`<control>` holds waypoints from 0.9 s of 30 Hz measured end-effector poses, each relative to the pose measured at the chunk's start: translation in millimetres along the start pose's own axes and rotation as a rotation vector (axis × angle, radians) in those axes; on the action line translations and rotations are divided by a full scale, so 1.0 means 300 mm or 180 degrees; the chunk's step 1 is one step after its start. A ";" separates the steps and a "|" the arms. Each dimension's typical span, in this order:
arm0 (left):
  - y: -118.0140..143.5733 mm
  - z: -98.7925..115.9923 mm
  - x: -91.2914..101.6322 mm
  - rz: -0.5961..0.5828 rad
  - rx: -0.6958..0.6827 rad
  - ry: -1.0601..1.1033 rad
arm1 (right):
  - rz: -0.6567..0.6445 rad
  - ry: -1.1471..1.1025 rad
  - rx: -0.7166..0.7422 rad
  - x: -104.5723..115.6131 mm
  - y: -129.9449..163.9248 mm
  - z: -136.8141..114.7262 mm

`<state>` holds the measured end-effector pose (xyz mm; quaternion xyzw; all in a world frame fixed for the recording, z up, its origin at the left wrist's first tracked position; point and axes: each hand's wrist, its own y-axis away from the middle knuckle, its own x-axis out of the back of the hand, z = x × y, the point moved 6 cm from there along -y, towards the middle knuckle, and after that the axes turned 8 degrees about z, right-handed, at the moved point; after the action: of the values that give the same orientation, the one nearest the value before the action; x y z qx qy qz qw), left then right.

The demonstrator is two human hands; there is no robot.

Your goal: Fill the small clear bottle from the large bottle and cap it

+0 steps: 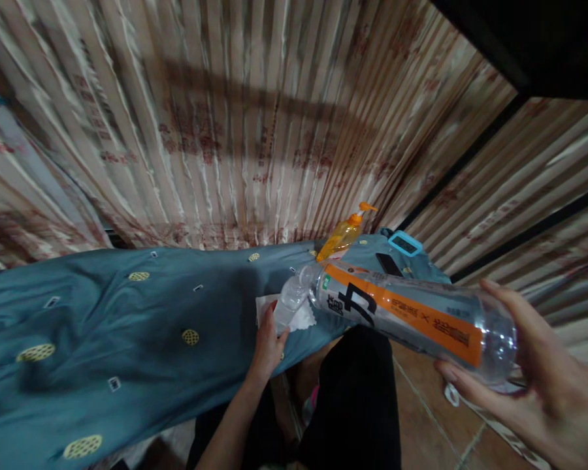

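Gripping, above tiled floor (424, 398), the base of a large orange-labelled bottle (406, 313) between thumb and fingers of the right hand (543, 382). Beyond, clasping a small clear bottle (290, 301) in the left hand (267, 346), with necks close together, over white paper (304, 318) on pineapple-printed cloth (151, 326). Bordered farther back by an orange pump bottle (341, 236) and blue-framed display (404, 243), then by pleated curtain (274, 130).

Tilted orange-labelled bottle (404, 313), neck at mouth of smaller clear bottle (290, 300)
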<state>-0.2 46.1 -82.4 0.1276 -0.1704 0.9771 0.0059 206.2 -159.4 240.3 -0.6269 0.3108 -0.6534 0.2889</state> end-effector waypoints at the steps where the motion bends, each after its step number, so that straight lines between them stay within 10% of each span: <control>1: 0.000 0.001 0.000 0.0000 -0.0010 0.0014 | -0.0007 -0.0026 -0.0029 -0.001 0.002 0.005; 27: 0.001 -0.006 -0.003 0.0020 -0.0044 0.0005 | 0.0087 0.0270 0.0404 0.017 -0.039 -0.033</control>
<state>0.1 46.4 -84.5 0.1262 -0.1776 0.9760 0.0038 196.2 -155.5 252.4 -0.5748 0.2891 -0.6938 0.3236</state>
